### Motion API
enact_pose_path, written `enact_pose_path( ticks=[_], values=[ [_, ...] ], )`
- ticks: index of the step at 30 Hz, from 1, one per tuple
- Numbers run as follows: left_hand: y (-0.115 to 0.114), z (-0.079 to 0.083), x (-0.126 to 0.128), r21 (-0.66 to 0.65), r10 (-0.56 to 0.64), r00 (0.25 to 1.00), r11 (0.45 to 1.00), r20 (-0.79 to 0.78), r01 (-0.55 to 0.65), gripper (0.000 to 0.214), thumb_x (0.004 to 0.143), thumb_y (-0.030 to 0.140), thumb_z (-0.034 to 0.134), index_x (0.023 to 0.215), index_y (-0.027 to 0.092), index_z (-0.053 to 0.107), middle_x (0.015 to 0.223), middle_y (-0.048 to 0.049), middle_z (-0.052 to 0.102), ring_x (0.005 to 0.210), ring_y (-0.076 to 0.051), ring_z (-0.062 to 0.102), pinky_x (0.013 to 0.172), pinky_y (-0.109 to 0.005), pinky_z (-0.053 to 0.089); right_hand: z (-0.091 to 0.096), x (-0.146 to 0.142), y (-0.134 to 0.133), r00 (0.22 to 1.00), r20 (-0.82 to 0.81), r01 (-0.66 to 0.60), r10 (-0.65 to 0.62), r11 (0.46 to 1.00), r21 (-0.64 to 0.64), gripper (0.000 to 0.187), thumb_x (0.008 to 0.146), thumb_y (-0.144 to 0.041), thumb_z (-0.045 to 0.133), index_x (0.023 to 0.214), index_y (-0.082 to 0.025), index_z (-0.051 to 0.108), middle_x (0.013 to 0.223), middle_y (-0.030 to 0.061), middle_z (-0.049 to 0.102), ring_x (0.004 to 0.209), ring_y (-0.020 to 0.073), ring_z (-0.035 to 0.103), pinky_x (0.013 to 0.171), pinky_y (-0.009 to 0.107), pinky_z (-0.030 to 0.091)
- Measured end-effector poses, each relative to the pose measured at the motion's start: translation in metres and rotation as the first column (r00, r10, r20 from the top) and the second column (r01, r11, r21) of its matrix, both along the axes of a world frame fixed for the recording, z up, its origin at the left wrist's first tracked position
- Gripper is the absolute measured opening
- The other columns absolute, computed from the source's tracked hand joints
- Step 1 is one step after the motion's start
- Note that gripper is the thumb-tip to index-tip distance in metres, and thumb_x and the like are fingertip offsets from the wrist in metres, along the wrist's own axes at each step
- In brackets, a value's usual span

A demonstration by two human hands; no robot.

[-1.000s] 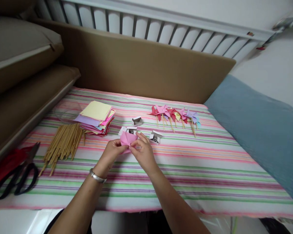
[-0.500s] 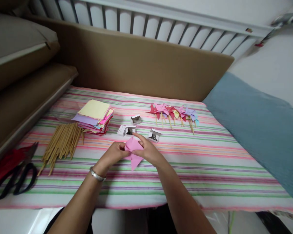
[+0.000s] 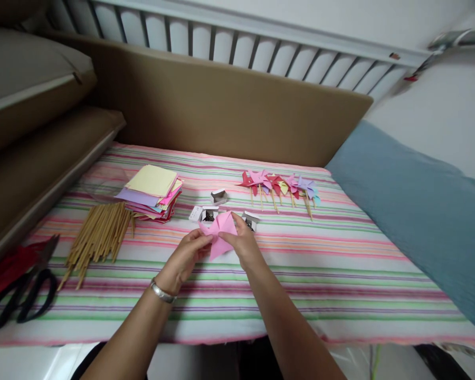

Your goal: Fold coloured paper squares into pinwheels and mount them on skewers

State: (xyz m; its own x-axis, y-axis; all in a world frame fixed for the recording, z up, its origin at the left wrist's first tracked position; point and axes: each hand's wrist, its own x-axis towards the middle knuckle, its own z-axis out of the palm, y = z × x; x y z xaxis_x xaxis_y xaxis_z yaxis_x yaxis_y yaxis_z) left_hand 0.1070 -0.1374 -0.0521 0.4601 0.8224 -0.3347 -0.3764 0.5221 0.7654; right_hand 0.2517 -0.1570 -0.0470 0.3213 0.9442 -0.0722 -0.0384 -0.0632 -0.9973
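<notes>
A pink paper piece [image 3: 220, 235], partly folded with pointed flaps, is pinched between both hands above the striped cloth [image 3: 320, 285]. My left hand [image 3: 185, 257] grips its left edge and wears a metal bracelet at the wrist. My right hand [image 3: 243, 243] holds its right side, fingers closed on the paper. Just behind the paper lie small white open boxes [image 3: 206, 213] with dark pins inside.
A stack of coloured paper squares [image 3: 152, 191] and a bundle of wooden sticks [image 3: 98, 236] lie at left. Black-handled scissors [image 3: 21, 293] rest at the far left edge. A row of finished paper pinwheels [image 3: 281, 186] lies behind. A blue cushion [image 3: 415, 211] borders the right side.
The pink paper has been turned and opened between my hands, its points now spreading up and right. Both hands shifted slightly away from me, toward the small boxes.
</notes>
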Motion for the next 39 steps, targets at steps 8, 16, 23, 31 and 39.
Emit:
enact_pose_path(
  ticks=[8,16,23,31,39],
  values=[
    [-0.005,-0.004,0.011,-0.013,0.154,0.985,0.988,0.076,-0.153,0.016,0.057,0.021,0.079,0.068,0.012,0.071,0.065,-0.0027,0.071,0.058,-0.010,0.060,0.060,-0.020,0.044,-0.009,-0.016,0.001,0.999,-0.029,0.025,-0.025,1.000,0.013,0.070,0.058,-0.025,0.071,0.124,-0.020,0.049,0.097,0.0052,0.067,0.086,0.0220,0.062,0.075,0.034,0.050],
    [0.002,0.000,0.003,-0.016,0.204,0.978,0.979,-0.033,-0.204,0.021,0.052,0.022,0.079,0.068,0.010,0.071,0.058,-0.0029,0.068,0.050,-0.010,0.057,0.052,-0.021,0.043,0.002,-0.016,-0.003,0.998,-0.049,-0.037,0.036,0.999,-0.028,0.054,0.068,-0.026,0.064,0.120,-0.019,0.052,0.081,0.0017,0.067,0.069,0.0168,0.062,0.063,0.029,0.049],
    [0.018,0.009,-0.019,-0.010,0.271,0.953,0.962,-0.135,-0.275,0.024,0.045,0.023,0.079,0.060,0.009,0.068,0.054,-0.0031,0.065,0.048,-0.010,0.053,0.048,-0.021,0.039,0.012,-0.009,-0.018,0.754,0.657,-0.265,-0.004,0.913,0.311,0.032,0.081,-0.017,0.051,0.110,-0.025,0.062,0.121,0.0078,0.056,0.113,0.0226,0.051,0.097,0.042,0.040],
    [0.024,0.014,-0.030,0.015,0.244,0.961,0.970,-0.130,-0.244,0.022,0.046,0.022,0.079,0.058,0.010,0.065,0.052,-0.0008,0.062,0.046,-0.009,0.050,0.047,-0.021,0.036,0.007,-0.012,-0.020,0.464,0.883,-0.499,0.079,0.846,0.187,0.042,0.076,-0.003,0.043,0.110,-0.021,0.060,0.149,0.0056,0.025,0.139,0.0249,0.014,0.109,0.049,0.024],
    [0.024,0.004,-0.025,0.050,0.242,0.957,0.970,-0.161,-0.237,0.020,0.048,0.022,0.078,0.059,0.009,0.068,0.053,-0.0033,0.064,0.047,-0.011,0.053,0.049,-0.022,0.039,0.008,-0.011,-0.018,0.585,0.805,-0.424,0.100,0.884,0.198,0.013,0.082,-0.021,0.055,0.083,-0.025,0.067,0.141,0.0032,0.041,0.136,0.0247,0.023,0.107,0.049,0.026]
  ],
)
